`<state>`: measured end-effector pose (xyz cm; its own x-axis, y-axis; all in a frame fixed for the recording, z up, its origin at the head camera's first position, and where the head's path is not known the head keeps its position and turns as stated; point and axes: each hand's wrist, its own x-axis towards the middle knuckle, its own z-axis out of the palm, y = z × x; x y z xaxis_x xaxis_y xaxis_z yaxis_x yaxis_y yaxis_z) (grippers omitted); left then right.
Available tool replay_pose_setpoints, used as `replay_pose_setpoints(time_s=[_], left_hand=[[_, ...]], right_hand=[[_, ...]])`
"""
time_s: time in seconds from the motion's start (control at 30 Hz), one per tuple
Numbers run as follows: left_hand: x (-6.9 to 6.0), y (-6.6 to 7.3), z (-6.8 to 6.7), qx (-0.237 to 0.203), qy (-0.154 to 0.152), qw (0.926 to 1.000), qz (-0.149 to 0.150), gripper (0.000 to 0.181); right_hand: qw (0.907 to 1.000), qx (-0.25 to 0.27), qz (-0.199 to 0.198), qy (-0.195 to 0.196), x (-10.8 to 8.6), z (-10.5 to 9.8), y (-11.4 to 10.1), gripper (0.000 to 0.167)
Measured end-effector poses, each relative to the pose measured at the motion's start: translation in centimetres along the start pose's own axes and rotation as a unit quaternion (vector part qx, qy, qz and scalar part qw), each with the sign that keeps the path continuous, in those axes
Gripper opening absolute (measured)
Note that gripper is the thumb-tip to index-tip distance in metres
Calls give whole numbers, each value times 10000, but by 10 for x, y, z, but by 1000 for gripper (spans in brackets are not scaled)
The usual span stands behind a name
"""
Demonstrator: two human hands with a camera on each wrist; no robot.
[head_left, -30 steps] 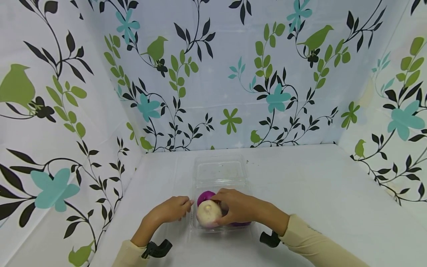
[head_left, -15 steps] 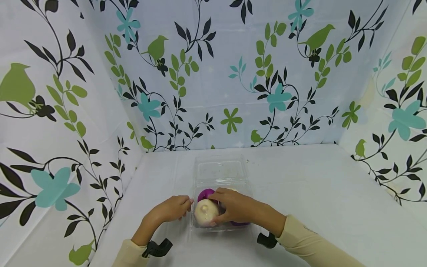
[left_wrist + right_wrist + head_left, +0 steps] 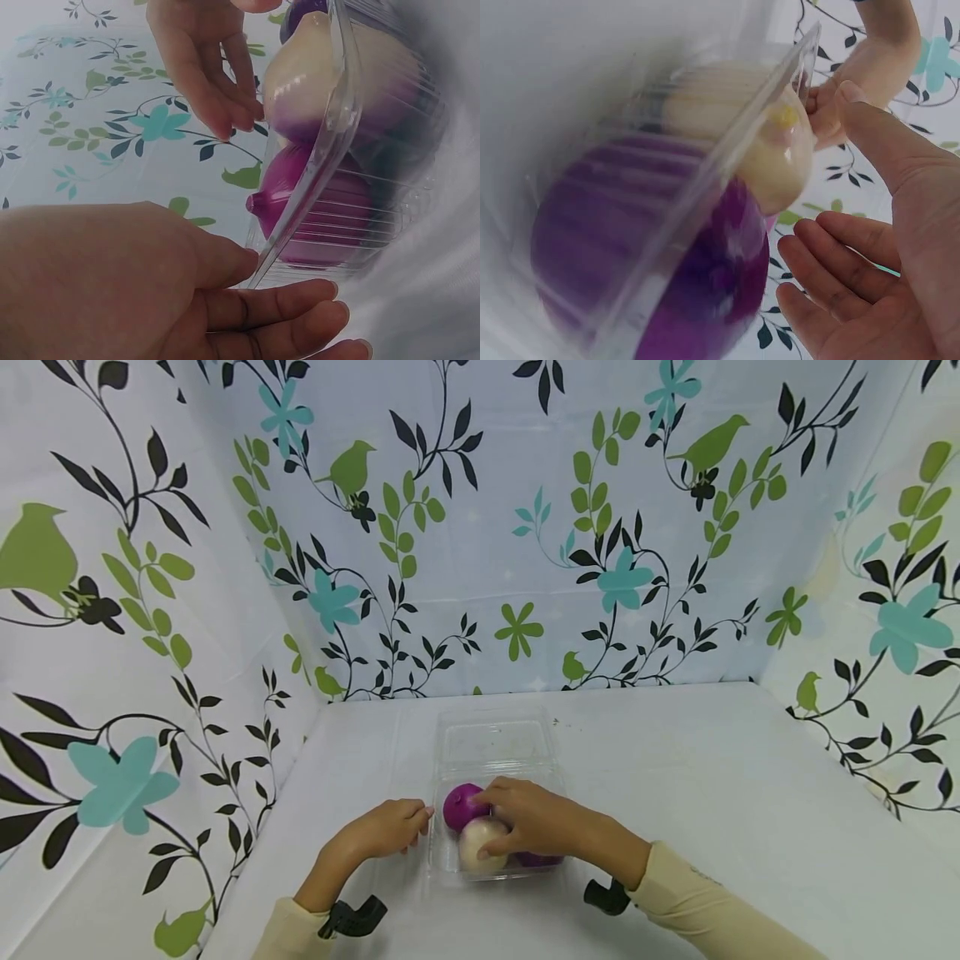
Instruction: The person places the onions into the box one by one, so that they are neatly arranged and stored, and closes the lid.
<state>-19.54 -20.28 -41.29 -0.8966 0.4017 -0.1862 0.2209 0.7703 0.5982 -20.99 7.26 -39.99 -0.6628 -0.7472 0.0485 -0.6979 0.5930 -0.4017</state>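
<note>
A clear plastic clamshell container (image 3: 448, 868) lies on the table with its lid (image 3: 495, 743) folded back. Inside are a magenta onion-shaped vegetable (image 3: 461, 807), a cream-and-purple turnip (image 3: 476, 843) and a dark purple round vegetable (image 3: 712, 277). My left hand (image 3: 393, 828) stays at the container's left side; in the left wrist view its thumb and fingers pinch the rim (image 3: 319, 161). Over the container hovers my right hand (image 3: 536, 818), thumb near the turnip. The right wrist view shows its fingers (image 3: 832, 277) loose, apart from the vegetables. This hand partly hides the contents.
A white cloth (image 3: 675, 760) covers the table. Patterned curtains (image 3: 480, 527) with leaves, birds and flowers enclose the back and both sides. Small dark specks (image 3: 557, 722) lie beside the lid. Black wrist mounts (image 3: 352, 918) sit at both wrists.
The turnip went slightly left, then came to rest further right, uncovering more of the magenta vegetable. My right hand has loosened from the turnip; my left hand keeps its place.
</note>
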Motion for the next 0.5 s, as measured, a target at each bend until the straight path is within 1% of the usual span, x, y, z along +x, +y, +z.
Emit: replay_pose_setpoints(time_s=[0.1, 0.2, 0.37, 0.5], left_hand=[[0, 0, 0, 12, 18, 10000, -70, 35], [0, 1, -1, 21, 24, 9999, -143, 36], [1, 3, -6, 66, 109, 9996, -250, 36], [5, 2, -12, 114, 252, 9993, -238, 32]], right_hand=[[9999, 107, -23, 120, -2, -4, 5, 70], [9991, 295, 76, 293, -5, -10, 10, 70], [9958, 633, 203, 632, -11, -22, 20, 57], [9932, 662, 288, 914, -14, -32, 32, 52]])
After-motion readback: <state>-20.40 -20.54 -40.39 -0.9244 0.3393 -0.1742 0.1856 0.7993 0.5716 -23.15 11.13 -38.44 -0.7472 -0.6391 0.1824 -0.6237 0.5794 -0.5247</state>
